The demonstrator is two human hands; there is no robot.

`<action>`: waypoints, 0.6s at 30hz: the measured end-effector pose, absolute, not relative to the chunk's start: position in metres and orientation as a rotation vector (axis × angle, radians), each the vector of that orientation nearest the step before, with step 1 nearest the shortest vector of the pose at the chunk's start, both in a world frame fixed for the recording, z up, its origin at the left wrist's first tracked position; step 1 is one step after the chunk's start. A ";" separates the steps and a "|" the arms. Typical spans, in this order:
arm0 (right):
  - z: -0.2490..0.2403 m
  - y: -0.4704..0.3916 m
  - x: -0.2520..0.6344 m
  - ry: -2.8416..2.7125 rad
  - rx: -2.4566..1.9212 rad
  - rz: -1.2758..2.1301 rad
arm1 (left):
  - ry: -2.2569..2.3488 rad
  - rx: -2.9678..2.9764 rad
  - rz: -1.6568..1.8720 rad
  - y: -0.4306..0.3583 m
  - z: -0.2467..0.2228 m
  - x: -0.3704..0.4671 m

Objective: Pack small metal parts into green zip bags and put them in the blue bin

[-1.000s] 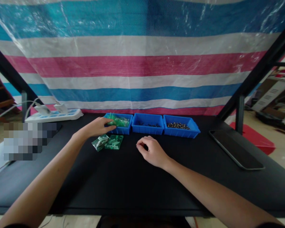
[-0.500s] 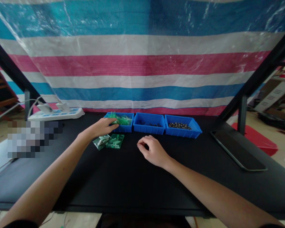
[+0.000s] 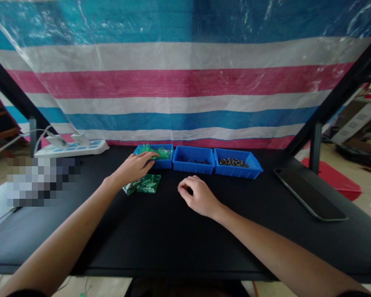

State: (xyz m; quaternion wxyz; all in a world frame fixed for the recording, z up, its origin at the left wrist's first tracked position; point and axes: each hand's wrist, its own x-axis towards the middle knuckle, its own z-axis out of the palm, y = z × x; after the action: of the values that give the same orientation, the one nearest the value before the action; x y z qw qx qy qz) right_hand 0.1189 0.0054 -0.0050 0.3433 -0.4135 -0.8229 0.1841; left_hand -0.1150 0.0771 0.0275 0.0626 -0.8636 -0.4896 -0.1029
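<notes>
My left hand (image 3: 136,167) reaches over the front rim of the left blue bin (image 3: 162,164), which holds green clear plastic bags (image 3: 163,153). Its fingers stretch over the bags with the thumb apart, and no bag is visibly lifted. Below the wrist, two small green-tinted packets (image 3: 149,184) with pale pieces inside lie on the black table (image 3: 160,239). My right hand (image 3: 199,196) rests on the table in front of the middle bin (image 3: 193,167), its fingers curled to the thumb. Whatever may be in that pinch is hidden.
Small dark parts lie in the middle bin; the right bin (image 3: 238,171) holds shiny metal pieces. A phone (image 3: 309,194) lies at the right. On the left are a white power strip (image 3: 72,148) with plugs and a blurred-out item (image 3: 41,181). A striped sheet (image 3: 185,82) hangs behind.
My left hand has shifted slightly right and further over the green bags, its fingers stretching more. My right hand keeps its place and pose. The view has tilted very slightly.
</notes>
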 end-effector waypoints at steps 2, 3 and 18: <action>-0.005 0.006 0.119 -2.142 -1.065 0.470 | -1.479 -2.597 -0.310 0.077 0.026 -0.114; -0.005 0.006 0.119 -2.143 -1.062 0.469 | -1.478 -2.590 -0.307 0.076 0.026 -0.114; -0.005 0.005 0.120 -2.164 -1.073 0.479 | -1.411 -2.474 -0.375 0.070 0.039 -0.092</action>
State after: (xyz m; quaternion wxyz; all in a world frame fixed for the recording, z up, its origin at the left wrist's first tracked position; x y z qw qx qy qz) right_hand 0.1196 0.0047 -0.0046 0.3329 -0.4109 -0.8287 0.1834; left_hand -0.0916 0.0696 0.0387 0.1341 -0.8535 -0.4866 -0.1295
